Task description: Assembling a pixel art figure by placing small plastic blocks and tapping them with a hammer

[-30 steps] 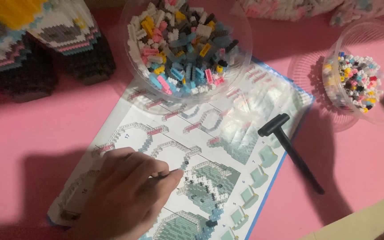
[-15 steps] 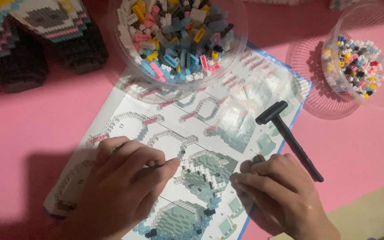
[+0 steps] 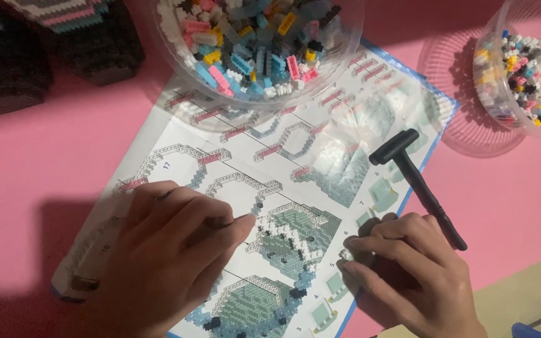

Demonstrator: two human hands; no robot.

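My left hand (image 3: 164,256) lies flat on the printed instruction sheet (image 3: 239,163), its index fingertip pointing at a drawing of a grey-green brick model. My right hand (image 3: 402,275) rests on the sheet's lower right edge, fingers curled around a tiny pale brick piece (image 3: 347,254) pinched at the fingertips. A small black plastic hammer (image 3: 417,181) lies on the sheet just above my right hand, its handle running down to the right.
A large clear bowl (image 3: 261,50) of mixed coloured mini bricks stands at the top on the sheet. A smaller clear bowl (image 3: 521,69) of bricks sits at the top right. Built brick blocks (image 3: 51,44) stand top left on the pink table (image 3: 508,200).
My right hand came into view from the lower right and now sits on the sheet's edge with a small piece. My left hand stays on the sheet. The view moved closer.
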